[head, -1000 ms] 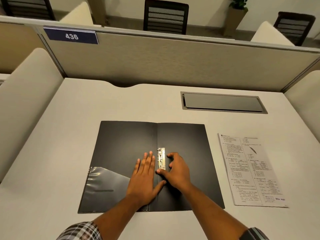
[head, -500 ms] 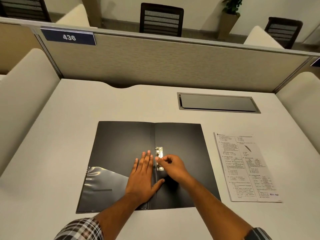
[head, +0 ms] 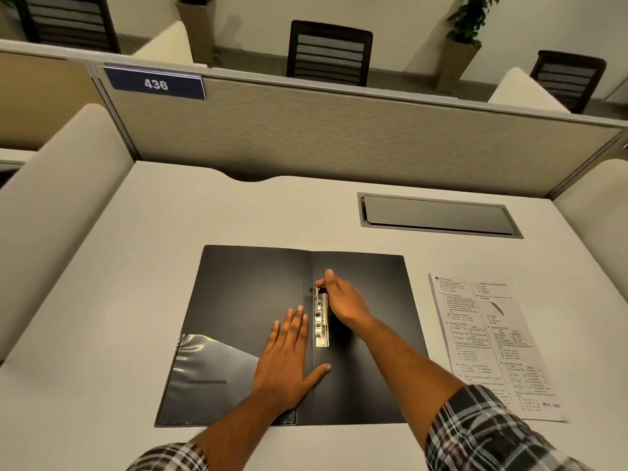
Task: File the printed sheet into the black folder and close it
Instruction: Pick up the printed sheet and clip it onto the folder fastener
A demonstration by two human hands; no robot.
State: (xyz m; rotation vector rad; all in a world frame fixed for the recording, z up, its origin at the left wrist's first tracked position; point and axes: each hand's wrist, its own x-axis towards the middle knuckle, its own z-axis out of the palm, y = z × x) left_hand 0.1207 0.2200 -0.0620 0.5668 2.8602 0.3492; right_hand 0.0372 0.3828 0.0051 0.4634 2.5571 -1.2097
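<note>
The black folder (head: pixel 244 300) lies open and flat on the desk, with a clear pocket on its lower left flap. A metal clip (head: pixel 321 317) runs along the spine, its lever raised at the far end. My right hand (head: pixel 345 299) pinches that lever with thumb and fingers. My left hand (head: pixel 289 351) lies flat, fingers spread, on the left flap beside the clip, thumb across the spine. The printed sheet (head: pixel 492 341) rests on the desk to the right of the folder, apart from both hands.
A grey cable hatch (head: pixel 438 215) is set into the desk behind the folder's right side. A fabric partition (head: pixel 339 141) with a blue "436" plate (head: pixel 154 83) closes the far edge; padded side panels flank the desk. Chairs and plants stand beyond.
My right hand has moved up the clip from its near part to the far end and lifted the lever. The left hand stays flat on the left flap.
</note>
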